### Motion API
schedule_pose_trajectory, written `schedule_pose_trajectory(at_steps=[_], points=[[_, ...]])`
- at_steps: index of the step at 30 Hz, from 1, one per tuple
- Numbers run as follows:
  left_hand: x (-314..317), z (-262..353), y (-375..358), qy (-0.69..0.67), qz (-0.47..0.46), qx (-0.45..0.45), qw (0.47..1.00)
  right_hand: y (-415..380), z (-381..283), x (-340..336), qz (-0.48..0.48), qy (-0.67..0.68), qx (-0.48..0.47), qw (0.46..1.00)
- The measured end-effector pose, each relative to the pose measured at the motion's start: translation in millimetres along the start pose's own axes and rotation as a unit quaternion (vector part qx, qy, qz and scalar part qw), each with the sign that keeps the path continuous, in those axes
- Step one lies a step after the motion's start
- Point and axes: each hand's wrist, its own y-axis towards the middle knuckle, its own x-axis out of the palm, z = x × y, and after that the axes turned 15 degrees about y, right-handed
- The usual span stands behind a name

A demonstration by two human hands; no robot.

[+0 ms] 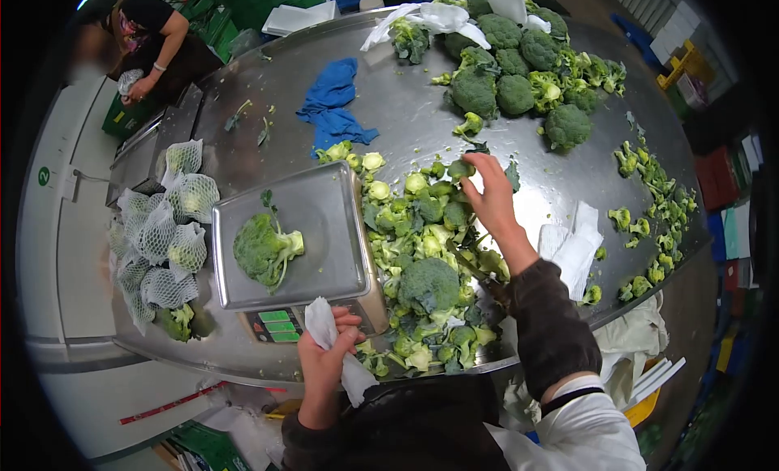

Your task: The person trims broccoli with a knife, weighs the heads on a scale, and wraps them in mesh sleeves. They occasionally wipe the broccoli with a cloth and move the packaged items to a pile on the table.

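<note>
Floret [459, 171] at right hand [492, 199] fingertips, pinched between thumb and fingers, white net [321, 323] across left hand [324, 359], fingers curled loosely on it, beside scale [369, 296].

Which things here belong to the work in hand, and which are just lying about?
Apparently in the work:
left hand, holding white material
right hand, holding small floret
scale, bearing broccoli head
broccoli pile beside it
netted bundles on its left

Probably just lying about:
blue cloth
leafy scraps near the cloth
</note>
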Motion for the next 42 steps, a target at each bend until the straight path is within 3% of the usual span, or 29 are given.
schedule_pose_trajectory(at_steps=[2,4,6,8,12,16,18,20,22,24,25,30,32,36,41,42], points=[[5,5,3,0.004,-0.003,-0.007,1.000,-14,-19,-10,0.075,0.039,-0.010,0.996],[10,12,6,0.009,-0.022,0.007,1.000,-34,-37,-8,0.120,0.249,0.140,0.951],[16,17,7,0.016,-0.039,0.019,0.999,-47,-66,-8,0.108,0.488,0.325,0.803],[22,23,9,0.017,-0.055,0.048,0.997,-62,-88,-6,0.048,0.614,0.364,0.698],[31,45,6,0.017,-0.058,0.070,0.996,-87,-127,7,-0.011,0.707,0.402,0.582],[35,54,2,0.018,-0.010,0.103,0.994,-101,-160,25,-0.053,0.735,0.439,0.514],[33,46,3,0.012,0.035,0.159,0.987,-110,-169,35,-0.057,0.710,0.407,0.571],[32,47,0,-0.026,0.066,0.130,0.989,-118,-173,41,-0.059,0.604,0.401,0.686],[23,38,-1,-0.096,0.066,0.124,0.985,-115,-187,37,-0.058,0.597,0.397,0.695],[18,38,-3,-0.148,0.076,0.100,0.981,-120,-191,39,-0.061,0.577,0.338,0.741],[16,38,-5,-0.199,0.083,0.077,0.973,-122,-189,40,-0.076,0.584,0.331,0.737],[10,21,-4,-0.183,0.109,0.070,0.974,-118,-198,49,-0.098,0.589,0.268,0.756],[4,8,-5,-0.142,0.086,0.060,0.984,-122,-195,56,-0.173,0.471,0.309,0.808],[-34,7,-3,-0.065,0.090,0.041,0.993,-114,-197,69,-0.122,0.533,0.309,0.778],[-100,21,13,-0.011,0.168,0.092,0.981,-99,-180,89,-0.088,0.535,0.298,0.786],[-110,24,20,0.065,0.184,0.092,0.977,-96,-181,94,-0.086,0.537,0.300,0.784]])
